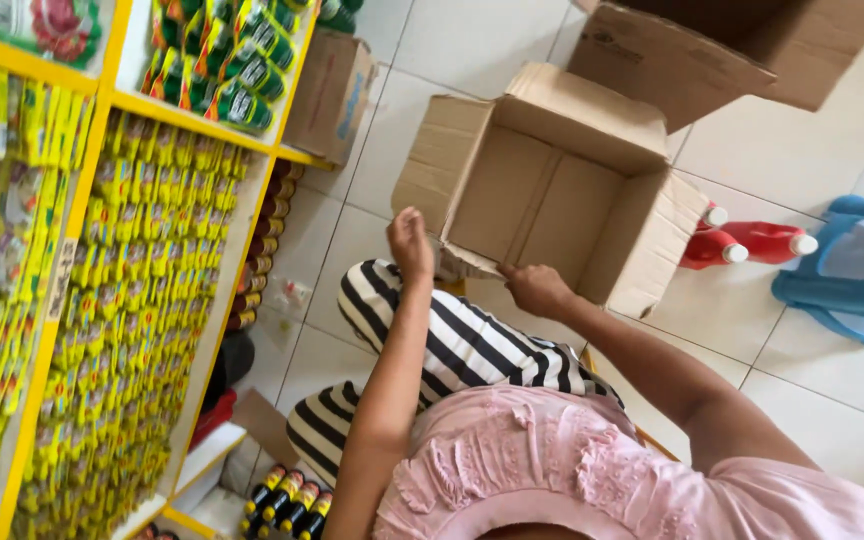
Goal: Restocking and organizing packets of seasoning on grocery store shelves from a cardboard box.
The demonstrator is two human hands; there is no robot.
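Note:
An open brown cardboard box (pixel 552 190) lies on the white tiled floor in front of my knees, its inside bare. My left hand (pixel 410 243) is closed by the box's near left corner, touching its edge. My right hand (pixel 535 288) pinches the near flap of the same box. I sit with legs in black-and-white striped trousers (pixel 452 345) and wear a pink top.
Yellow shelves (pixel 82 280) full of small yellow-green packets fill the left side. Dark bottles (pixel 287 497) stand at the shelf foot. Two red bottles with white caps (pixel 747 243) lie right of the box, beside a blue plastic stool (pixel 857 270). Another cardboard box (pixel 712 50) sits at the top.

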